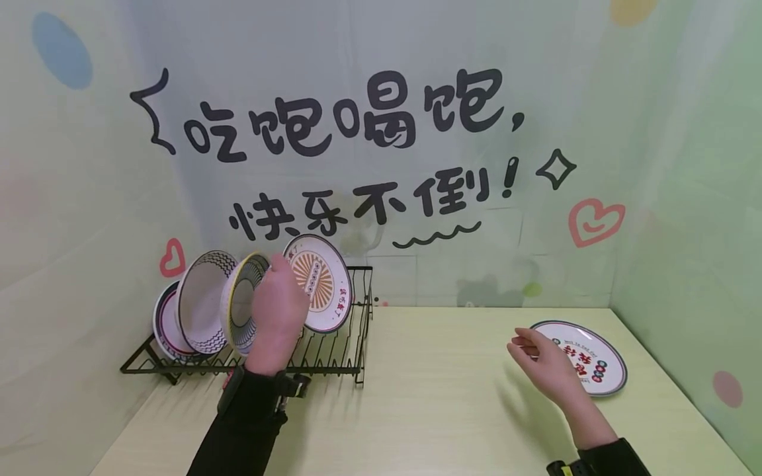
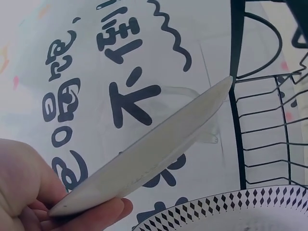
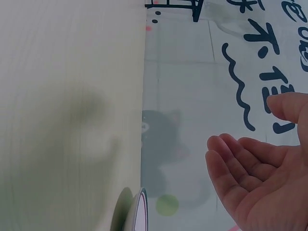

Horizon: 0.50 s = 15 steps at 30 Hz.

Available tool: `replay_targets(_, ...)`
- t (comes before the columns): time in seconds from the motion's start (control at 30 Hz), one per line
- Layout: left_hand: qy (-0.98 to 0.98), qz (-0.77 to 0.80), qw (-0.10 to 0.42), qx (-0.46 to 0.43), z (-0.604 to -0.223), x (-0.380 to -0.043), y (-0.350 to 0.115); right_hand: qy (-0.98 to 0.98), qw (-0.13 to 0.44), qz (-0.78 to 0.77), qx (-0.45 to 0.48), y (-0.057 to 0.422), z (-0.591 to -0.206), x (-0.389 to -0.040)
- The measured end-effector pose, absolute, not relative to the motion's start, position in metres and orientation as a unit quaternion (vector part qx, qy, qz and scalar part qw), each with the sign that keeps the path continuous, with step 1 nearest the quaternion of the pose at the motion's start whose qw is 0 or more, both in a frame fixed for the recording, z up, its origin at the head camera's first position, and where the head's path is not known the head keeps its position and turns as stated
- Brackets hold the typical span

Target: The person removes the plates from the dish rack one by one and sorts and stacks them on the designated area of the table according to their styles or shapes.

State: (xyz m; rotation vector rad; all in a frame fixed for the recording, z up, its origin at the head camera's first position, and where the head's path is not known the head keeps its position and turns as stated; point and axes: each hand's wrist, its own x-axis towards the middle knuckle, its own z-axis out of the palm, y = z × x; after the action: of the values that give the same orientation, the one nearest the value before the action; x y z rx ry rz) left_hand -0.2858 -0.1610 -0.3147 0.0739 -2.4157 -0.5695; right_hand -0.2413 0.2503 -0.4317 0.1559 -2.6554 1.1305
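A person's left hand (image 1: 278, 311) pinched the edge of a white plate with an orange sunburst (image 1: 319, 285), thumb on one side and fingers (image 2: 103, 212) on the other. The plate was held tilted on its edge at the right part of a black wire rack (image 1: 327, 370); whether it touched the wires could not be told. To its left, the rack held a yellow-rimmed bowl (image 1: 241, 301), a bowl with a black diamond border (image 1: 202, 307) and, at the far left, another plate (image 1: 167, 324), all propped on their sides. The right hand (image 1: 550, 367) was raised over the pale surface (image 1: 417, 396), holding nothing, its thumb apart and its fingers together, loosely bent. Near it, on the right, a dark-rimmed plate with red characters (image 1: 589, 360) lay flat. Black Chinese lettering (image 1: 387, 76) ran across the wall (image 1: 446, 271) behind.
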Motion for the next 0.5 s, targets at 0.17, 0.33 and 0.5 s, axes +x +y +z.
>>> replay_targets(0.17,-0.913,-0.247,0.325,0.024,-0.316,-0.281,-0.162,-0.910,0.119,0.394,0.052,0.250,-0.433,-0.241)
replay_targets(0.33,-0.904,-0.285,0.319,0.029,-0.322,-0.279,-0.162,-0.908,0.121,0.398,0.049,0.248,-0.437,-0.240)
replay_targets(0.5,-0.891,-0.306,0.335,0.036,-0.330,-0.278,-0.163,-0.908,0.121,0.399,0.049,0.245,-0.441,-0.240)
